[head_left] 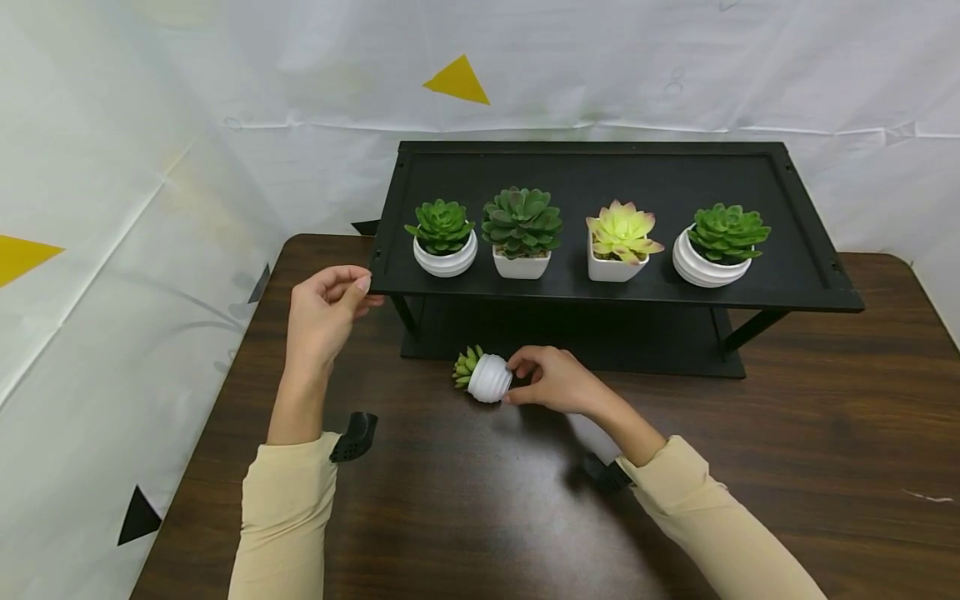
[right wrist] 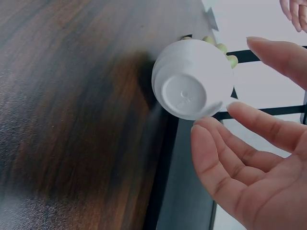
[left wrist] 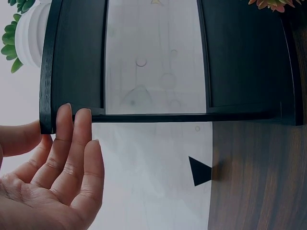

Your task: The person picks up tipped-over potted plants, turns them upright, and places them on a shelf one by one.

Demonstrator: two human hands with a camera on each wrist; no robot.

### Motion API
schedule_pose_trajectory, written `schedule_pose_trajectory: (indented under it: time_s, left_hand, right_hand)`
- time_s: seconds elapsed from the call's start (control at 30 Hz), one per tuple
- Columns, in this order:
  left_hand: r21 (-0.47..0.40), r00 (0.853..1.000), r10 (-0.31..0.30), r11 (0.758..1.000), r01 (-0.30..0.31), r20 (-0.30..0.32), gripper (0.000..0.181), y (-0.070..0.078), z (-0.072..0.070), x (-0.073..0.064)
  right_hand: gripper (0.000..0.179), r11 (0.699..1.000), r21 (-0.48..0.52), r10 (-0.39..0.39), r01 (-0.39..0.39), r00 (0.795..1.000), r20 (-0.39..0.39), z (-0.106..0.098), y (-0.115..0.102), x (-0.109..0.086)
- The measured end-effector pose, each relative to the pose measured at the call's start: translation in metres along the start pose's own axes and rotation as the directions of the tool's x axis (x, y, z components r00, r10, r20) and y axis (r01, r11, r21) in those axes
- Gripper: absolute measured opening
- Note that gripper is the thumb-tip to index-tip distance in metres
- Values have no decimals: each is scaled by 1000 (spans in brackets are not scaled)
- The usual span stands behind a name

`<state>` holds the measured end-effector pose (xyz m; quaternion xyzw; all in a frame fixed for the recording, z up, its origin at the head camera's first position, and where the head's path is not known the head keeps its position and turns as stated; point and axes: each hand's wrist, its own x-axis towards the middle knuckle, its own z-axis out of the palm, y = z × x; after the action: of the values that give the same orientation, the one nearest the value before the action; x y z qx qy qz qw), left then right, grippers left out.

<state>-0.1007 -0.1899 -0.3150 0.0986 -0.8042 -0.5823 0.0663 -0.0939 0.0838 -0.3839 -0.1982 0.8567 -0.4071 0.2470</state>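
A small succulent in a white ribbed pot [head_left: 491, 379] lies tipped on its side on the table, its leaves toward the left. My right hand [head_left: 553, 380] is at the pot's base, thumb and fingers spread. In the right wrist view, fingertips [right wrist: 235, 109] are right at the rim of the pot's underside, while the thumb stands apart from it. With thumb and fingers, my left hand [head_left: 322, 317] pinches the front left corner of a black two-tier shelf [head_left: 585, 171]. In the left wrist view, the fingers reach under the shelf's top board and the thumb presses its edge.
Along the shelf's top stand a green succulent [head_left: 442, 233], a dark green one [head_left: 522, 229], a yellow-green one [head_left: 621, 237] and another green one [head_left: 723, 242]. The lower board [head_left: 562, 333] sits just behind the tipped pot. White sheeting [head_left: 315, 75] hangs behind the wooden table [head_left: 450, 517].
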Motion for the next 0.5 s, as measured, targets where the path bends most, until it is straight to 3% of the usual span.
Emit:
schedule_pose_trajectory:
  time_s: [0.23, 0.5]
  left_hand:
    - [-6, 1000, 17, 1000, -17, -2, 19, -1, 0, 1]
    - [3, 1000, 31, 1000, -31, -2, 19, -1, 1, 1]
  right_hand:
    - [46, 997, -23, 69, -70, 997, -40, 0, -3, 11]
    - [49, 994, -17, 103, -104, 994, -33, 3, -4, 22]
